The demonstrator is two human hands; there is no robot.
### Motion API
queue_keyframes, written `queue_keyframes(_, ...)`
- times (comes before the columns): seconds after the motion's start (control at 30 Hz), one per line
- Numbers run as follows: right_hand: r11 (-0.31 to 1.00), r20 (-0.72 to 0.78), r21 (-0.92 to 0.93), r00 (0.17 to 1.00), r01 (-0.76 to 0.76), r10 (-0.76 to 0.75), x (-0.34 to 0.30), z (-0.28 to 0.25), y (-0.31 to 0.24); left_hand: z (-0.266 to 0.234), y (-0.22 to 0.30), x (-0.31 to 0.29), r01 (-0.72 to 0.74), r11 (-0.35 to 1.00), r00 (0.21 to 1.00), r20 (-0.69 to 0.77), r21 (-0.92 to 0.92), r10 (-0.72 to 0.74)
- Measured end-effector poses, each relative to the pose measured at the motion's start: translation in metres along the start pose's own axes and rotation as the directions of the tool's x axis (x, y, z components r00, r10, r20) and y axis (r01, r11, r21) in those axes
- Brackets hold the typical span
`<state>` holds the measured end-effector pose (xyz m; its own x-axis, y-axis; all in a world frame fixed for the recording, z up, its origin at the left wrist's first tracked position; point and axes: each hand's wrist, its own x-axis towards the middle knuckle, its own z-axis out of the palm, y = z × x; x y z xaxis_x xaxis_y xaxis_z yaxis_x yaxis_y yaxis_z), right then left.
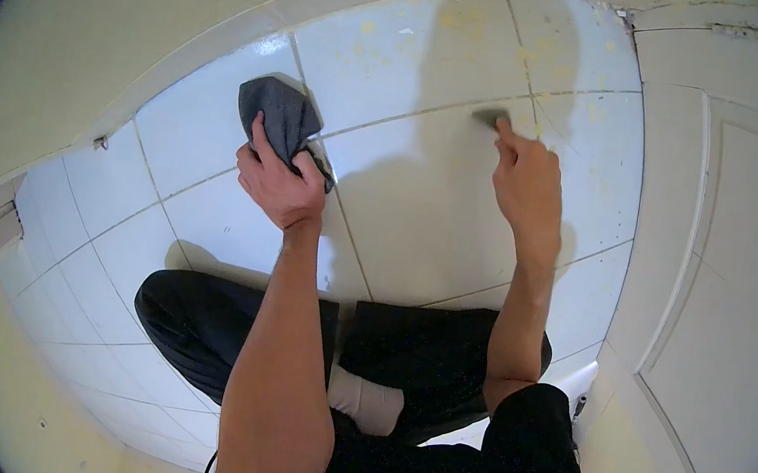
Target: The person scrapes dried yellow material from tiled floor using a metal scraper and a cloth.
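My left hand [281, 181] is closed on a dark grey cloth [276, 108], which is bunched on the white floor tiles [375, 193]. Its index finger lies along the fabric, and the cloth spreads out past the fingertips. Farther right, my right hand [531, 175] grips a small grey scraper [490, 117], its flat end down at the tile close to a grout line. The fingers curl around the scraper, hiding most of it, and its edge looks blurred. Yellow specks [446, 20] dot the tiles beyond and to the right of that hand.
A cream wall [138, 33] with a baseboard curves along the far and left sides. On the right stands a panelled white door [752, 238] in its frame. My crossed legs in black trousers [422, 347] rest on the floor nearest me. A cable [207, 472] hangs beside my left arm.
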<state>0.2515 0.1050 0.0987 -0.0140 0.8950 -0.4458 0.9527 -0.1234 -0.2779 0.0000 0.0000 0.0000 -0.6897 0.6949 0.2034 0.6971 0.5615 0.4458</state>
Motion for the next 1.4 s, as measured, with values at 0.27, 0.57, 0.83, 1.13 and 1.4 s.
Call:
queue_keyframes(0.27, 1.0, -0.135, 0.011, 0.991, 0.026, -0.024, -0.001, -0.019, 0.009, 0.022, 0.021, -0.018, 0.015, 0.995, 1.0, -0.002, -0.097, -0.015)
queue_keyframes(0.57, 0.993, -0.04, -0.014, 0.993, 0.115, -0.116, -0.008, -0.006, -0.003, 0.015, 0.017, -0.013, 0.023, 0.995, 1.0, 0.002, -0.098, -0.022)
queue_keyframes(0.83, 0.991, -0.036, 0.045, 0.992, 0.126, -0.125, -0.012, 0.005, -0.021, 0.01, 0.009, -0.009, 0.002, 0.998, 1.0, -0.012, -0.055, -0.003)
queue_keyframes(1.13, 0.986, -0.091, 0.133, 0.992, 0.101, -0.089, 0.001, 0.003, -0.004, 0.005, 0.004, -0.004, 0.0, 0.999, 1.0, -0.02, -0.043, 0.0)
queue_keyframes(1.4, 1.0, -0.118, 0.011, 0.993, 0.021, -0.02, 0.004, 0.004, 0.009, 0.0, 0.0, -0.001, 0.007, 1.0, 1.0, -0.012, -0.021, -0.007)
